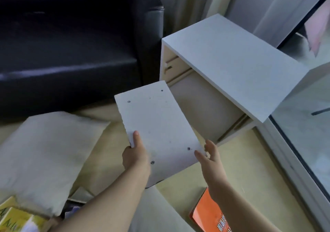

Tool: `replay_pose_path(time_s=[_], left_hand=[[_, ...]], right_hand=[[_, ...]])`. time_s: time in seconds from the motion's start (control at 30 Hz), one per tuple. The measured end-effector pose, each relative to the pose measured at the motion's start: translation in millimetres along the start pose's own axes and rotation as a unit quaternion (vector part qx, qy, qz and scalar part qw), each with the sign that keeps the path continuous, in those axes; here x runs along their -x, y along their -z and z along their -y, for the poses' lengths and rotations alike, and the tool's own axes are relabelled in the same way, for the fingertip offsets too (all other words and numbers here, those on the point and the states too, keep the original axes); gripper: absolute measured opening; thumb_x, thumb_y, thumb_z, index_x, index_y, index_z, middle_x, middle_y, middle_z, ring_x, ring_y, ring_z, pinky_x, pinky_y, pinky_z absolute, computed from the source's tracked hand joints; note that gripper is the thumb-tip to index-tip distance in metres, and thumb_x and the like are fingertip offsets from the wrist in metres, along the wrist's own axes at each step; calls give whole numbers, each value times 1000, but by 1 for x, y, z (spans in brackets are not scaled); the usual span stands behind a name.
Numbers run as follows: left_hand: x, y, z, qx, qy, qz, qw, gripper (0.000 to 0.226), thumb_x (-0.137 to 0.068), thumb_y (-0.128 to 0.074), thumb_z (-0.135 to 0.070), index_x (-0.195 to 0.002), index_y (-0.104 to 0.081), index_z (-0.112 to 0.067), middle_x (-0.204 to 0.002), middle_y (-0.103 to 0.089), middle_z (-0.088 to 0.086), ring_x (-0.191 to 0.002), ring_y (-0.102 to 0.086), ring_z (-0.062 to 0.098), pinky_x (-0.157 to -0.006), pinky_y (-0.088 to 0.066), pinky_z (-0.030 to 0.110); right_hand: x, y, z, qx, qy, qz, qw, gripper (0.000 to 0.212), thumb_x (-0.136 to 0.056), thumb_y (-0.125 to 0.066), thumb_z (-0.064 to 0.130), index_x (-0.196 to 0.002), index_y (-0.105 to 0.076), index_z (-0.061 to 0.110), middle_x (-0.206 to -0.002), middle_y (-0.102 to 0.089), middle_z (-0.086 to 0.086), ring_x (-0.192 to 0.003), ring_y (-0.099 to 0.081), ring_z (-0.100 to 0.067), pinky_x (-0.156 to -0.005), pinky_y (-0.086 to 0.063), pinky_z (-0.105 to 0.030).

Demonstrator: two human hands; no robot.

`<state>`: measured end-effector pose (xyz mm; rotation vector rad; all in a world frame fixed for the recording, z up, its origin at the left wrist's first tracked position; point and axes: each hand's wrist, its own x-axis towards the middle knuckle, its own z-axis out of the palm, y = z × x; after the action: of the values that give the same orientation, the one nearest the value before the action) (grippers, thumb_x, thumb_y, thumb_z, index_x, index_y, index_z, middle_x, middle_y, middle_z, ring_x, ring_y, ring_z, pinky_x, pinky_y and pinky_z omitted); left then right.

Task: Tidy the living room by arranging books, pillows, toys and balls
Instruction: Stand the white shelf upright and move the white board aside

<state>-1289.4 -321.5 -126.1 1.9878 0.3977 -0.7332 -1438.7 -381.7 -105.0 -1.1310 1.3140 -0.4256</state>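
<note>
While both hands are on the white panel (157,121), treat it as a stiff flat board: rigid, smooth-faced, probably moderate in weight and a bit slick. Its face is dotted with screw heads. It sits tilted in front of the open white cabinet (232,62), its far corner right at the cabinet's lower front; can't tell if it's still attached there. Your left hand (135,157) clamps the near-left edge, thumb flat on top, fingers hidden underneath. Your right hand (209,157) pinches the near-right corner, thumb on the face, fingers round the side edge. Keep to opposite edges like this, since a one-handed corner hold would likely let it swing. The pillow (44,156) lies on the floor (241,160) to the left, below the black sofa (62,53). It looks soft and light, so grab it anywhere, best by a corner or the middle. The orange book (209,212) lies on the floor under your right forearm and the yellow book (16,217) is at bottom left. Both look thin with glossy covers, so take them by the spine.
</note>
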Motion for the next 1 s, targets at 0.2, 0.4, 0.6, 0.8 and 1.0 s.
replay_pose_path(time_s=[0.2,0.4,0.6,0.8,1.0], left_hand=[[-23,-63,70,-47,46,-22,998,71,-92,-33,-61,-108,-59,2,-112,-62,20,-92,-56,36,-75,-38,36],[-41,-93,119,-46,47,-24,998,66,-95,-30,-57,-108,-58,2,-110,-62,22,-94,-57,39,-81,-46,39],[-59,-79,115,21,86,50,995,43,-97,-44,-40,-116,-52,-3,-111,-60,13,-96,-59,33,-83,-48,39],[-66,-41,96,23,191,147,970,24,-98,-45,-25,-79,-49,-11,-76,-56,7,-65,-54,23,-59,-46,37],[-87,14,99,10,178,151,972,24,-99,-43,-23,-81,-50,-9,-76,-56,6,-66,-54,22,-68,-48,45]], right_hand=[[-21,47,-83,6,-79,-17,997,49,-93,-55,14,-138,-37,21,-139,-41,-2,-115,-43,-17,-93,-32,-27],[-24,52,-146,5,-153,8,988,46,-91,-58,15,-134,-43,21,-130,-45,-2,-111,-46,-19,-90,-36,-31],[-27,27,-154,34,-220,55,973,44,-96,-47,26,-138,-37,18,-132,-49,-5,-109,-51,-21,-88,-40,-31],[-24,-40,-138,-79,-297,88,947,22,-98,-36,23,-119,-39,22,-108,-54,-3,-78,-57,-23,-63,-54,-34],[-14,-86,-149,-28,-268,66,961,32,-101,-33,16,-130,-35,29,-97,-54,0,-71,-57,-22,-60,-58,-32]])
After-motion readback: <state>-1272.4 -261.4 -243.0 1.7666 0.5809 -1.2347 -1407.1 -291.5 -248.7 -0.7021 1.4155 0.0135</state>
